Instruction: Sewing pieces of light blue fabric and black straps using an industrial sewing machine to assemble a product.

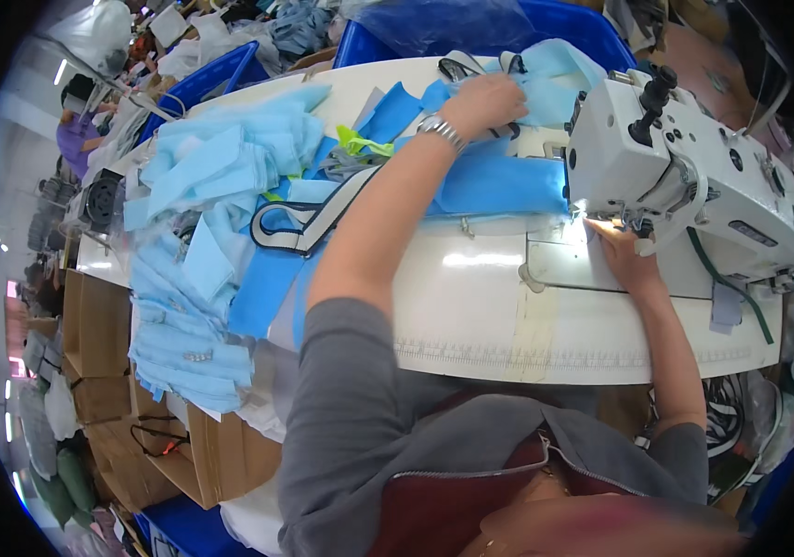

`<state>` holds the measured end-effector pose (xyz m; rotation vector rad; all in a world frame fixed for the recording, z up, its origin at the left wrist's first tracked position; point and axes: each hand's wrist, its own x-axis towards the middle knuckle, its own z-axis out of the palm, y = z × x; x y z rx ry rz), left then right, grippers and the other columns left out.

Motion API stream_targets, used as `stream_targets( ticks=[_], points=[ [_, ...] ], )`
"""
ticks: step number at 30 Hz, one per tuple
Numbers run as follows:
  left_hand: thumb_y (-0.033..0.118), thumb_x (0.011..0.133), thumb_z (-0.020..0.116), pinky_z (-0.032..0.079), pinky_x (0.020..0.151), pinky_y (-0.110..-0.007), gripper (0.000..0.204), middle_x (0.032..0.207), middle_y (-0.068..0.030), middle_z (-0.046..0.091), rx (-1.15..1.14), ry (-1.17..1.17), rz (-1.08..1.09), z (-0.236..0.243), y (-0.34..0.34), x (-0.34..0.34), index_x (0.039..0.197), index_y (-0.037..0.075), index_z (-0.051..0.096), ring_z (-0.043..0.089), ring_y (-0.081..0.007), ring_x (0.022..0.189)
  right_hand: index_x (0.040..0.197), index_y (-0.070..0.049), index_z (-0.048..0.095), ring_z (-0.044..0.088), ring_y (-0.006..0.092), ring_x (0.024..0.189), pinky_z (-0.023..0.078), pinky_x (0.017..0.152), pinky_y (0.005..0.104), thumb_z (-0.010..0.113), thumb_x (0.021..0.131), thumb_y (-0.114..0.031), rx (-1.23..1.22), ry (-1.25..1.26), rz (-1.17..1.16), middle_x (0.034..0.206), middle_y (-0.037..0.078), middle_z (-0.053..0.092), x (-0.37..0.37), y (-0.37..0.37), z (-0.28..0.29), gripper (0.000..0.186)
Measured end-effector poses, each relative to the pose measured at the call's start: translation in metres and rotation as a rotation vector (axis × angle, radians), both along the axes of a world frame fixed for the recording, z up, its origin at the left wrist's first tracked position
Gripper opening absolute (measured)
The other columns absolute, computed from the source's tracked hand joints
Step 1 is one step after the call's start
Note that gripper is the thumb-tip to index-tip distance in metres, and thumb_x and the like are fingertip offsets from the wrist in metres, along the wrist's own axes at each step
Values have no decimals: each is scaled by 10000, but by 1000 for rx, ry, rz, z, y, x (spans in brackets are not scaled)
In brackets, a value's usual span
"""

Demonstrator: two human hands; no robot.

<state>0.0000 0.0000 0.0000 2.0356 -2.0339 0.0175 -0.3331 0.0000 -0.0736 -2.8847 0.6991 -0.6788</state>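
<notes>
Your blue cloth (504, 186) lies on the bench (471, 316), its long axis running roughly left to right, its right end at the machine (694, 172). From your left hand (488, 104), it lies toward your body; those fingers curl down near its far edge, by the pale cloth (559, 84), but whether they grip anything I can't tell. Your right hand (629, 260) is nearer the cloth's right end: its fingers reach forward beneath the machine's head, just beside the near corner, and whether they pinch anything isn't clear.
</notes>
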Motion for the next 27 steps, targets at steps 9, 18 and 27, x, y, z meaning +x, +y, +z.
stream_targets(
  ticks=[9,18,27],
  points=[
    [302,845,660,394,1026,-427,410,1310,-203,529,-402,-27,-92,22,37,82,1216,144,584,483,-337,1248,1094,-262,708,632,227,746,490,752,367,641,812,-86,-56,58,0,828,54,677,3,6,20,340],
    [305,774,701,466,880,-383,461,1169,-120,616,-28,82,314,44,287,52,1187,116,620,591,-302,1039,1099,-187,686,644,228,803,492,739,329,585,831,-23,-60,-60,77,865,79,674,2,-9,7,330],
    [242,697,769,408,947,-460,671,1374,-179,444,-230,-178,452,-2,337,1,1303,121,507,469,-356,1211,1182,-121,627,602,238,1010,442,913,340,510,895,-56,-126,138,31,1208,34,632,-5,-26,-2,316]
  ],
)
